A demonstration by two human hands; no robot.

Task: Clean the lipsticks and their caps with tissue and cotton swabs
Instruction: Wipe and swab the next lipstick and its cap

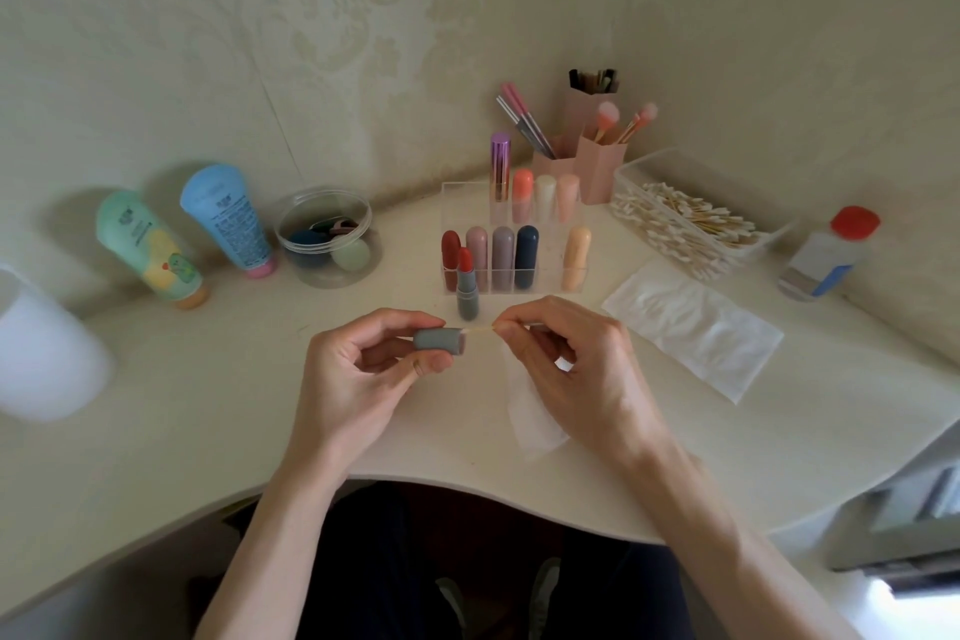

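1. Rear wall (363, 26): pale cream wallpaper with a tone-on-tone damask scroll pattern. A thin seam line runs down it left of centre.
2. Side wall (810, 42): same pale covering. It meets the rear wall in a corner behind the far right of the table.
3. Table (208, 405): cream, matt top set against both walls. The near edge curves inward at the middle.
4. Grey unit (904, 520): stands just beside the table at lower right; its type cannot be told.
5. Light: soft and diffuse, with blurred shadows. A bright white patch (922, 605) shows at the lower right corner.
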